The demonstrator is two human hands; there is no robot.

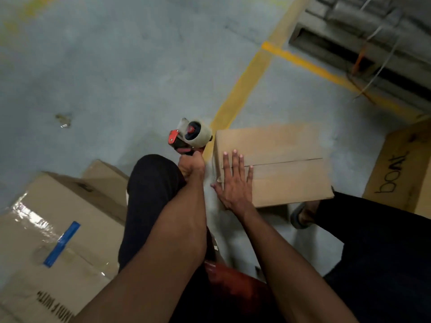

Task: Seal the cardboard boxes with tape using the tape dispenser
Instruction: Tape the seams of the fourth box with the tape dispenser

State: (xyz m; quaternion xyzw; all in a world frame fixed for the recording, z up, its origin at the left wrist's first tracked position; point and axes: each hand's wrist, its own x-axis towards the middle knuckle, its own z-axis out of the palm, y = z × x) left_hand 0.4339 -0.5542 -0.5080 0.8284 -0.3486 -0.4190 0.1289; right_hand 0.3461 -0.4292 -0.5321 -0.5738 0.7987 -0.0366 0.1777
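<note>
While the right hand (234,183) lies flat and open on the cardboard box (272,164) between the knees, the left hand (191,166) grips the tape dispenser (190,136) beside its untaped seam, apparently ready to draw tape across.

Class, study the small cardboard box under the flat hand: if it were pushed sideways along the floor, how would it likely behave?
The small cardboard box would probably slide rather than roll, given its flat faces. Its top seam looks untaped, so the flaps may flex or lift. The right hand pressing flat on it suggests it shifts easily, perhaps being light.
</note>
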